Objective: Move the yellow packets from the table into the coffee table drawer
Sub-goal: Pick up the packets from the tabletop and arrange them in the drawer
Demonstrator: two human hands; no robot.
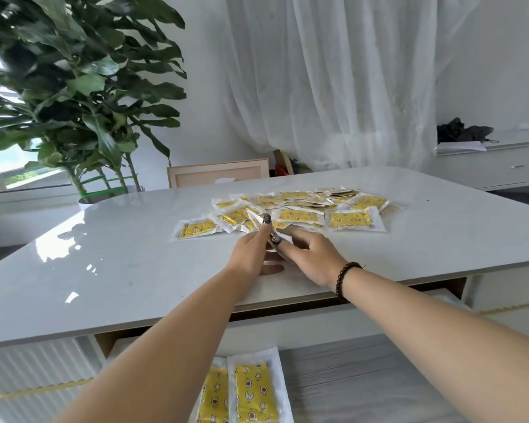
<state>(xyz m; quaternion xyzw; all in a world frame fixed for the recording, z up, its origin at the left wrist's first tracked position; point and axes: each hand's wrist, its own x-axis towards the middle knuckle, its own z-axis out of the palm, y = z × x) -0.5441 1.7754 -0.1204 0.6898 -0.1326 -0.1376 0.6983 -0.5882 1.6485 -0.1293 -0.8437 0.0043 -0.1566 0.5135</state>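
Note:
Several yellow packets (300, 215) in clear wrappers lie heaped on the white coffee table (119, 270), towards its far middle. Both my hands reach to the near edge of the heap. My left hand (251, 251) is stretched out with its fingers apart, its index fingertip touching a packet. My right hand (313, 257), with a dark bead bracelet on the wrist, curls its thumb and fingers on a packet's white edge (285, 237) between the two hands. Below the near table edge the drawer (364, 374) stands open, with two yellow packets (254, 389) lying flat in it.
A big leafy plant (74, 87) stands beyond the table's far left corner. A wooden-framed panel (217, 174) leans behind the table. White curtains hang at the back, and a low white cabinet (495, 169) with dark items on it stands at the right.

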